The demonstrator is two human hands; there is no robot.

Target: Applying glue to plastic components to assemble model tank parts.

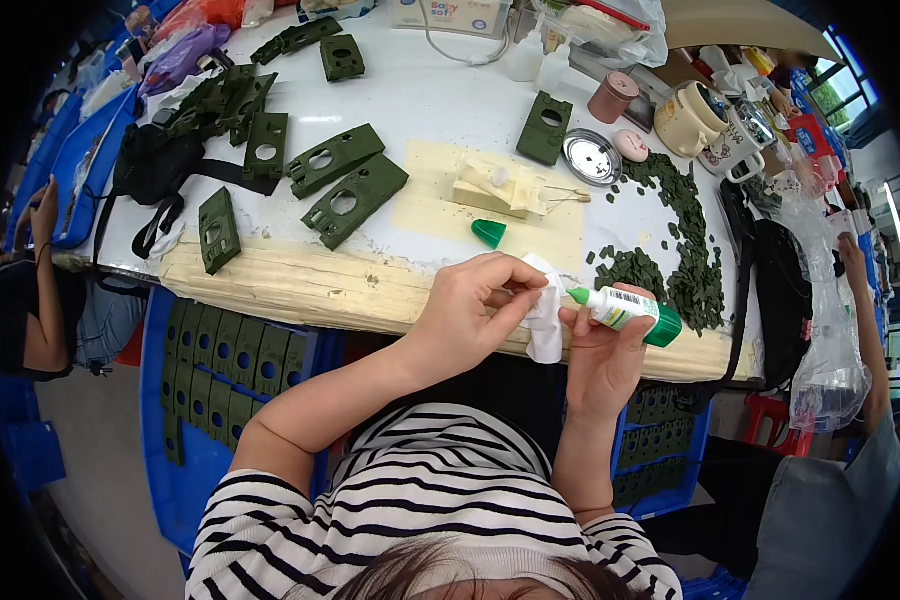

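My right hand is wrapped round a small white glue bottle with a green base and a green pointed nozzle. The bottle is tilted, its nozzle toward my left hand. The left fingers are pinched together at a white tissue, which hangs between both hands over the table's front edge. Whether a small part is also between those fingertips I cannot tell. A green cone-shaped cap lies just beyond the left hand. Behind it a taped block has thin sticks poking out on its right side.
Dark green model tank hull parts lie at left, another hull piece farther back. Small green pieces are heaped at right near a round metal lid and mugs. Blue trays of parts sit below the padded edge. People sit on both sides.
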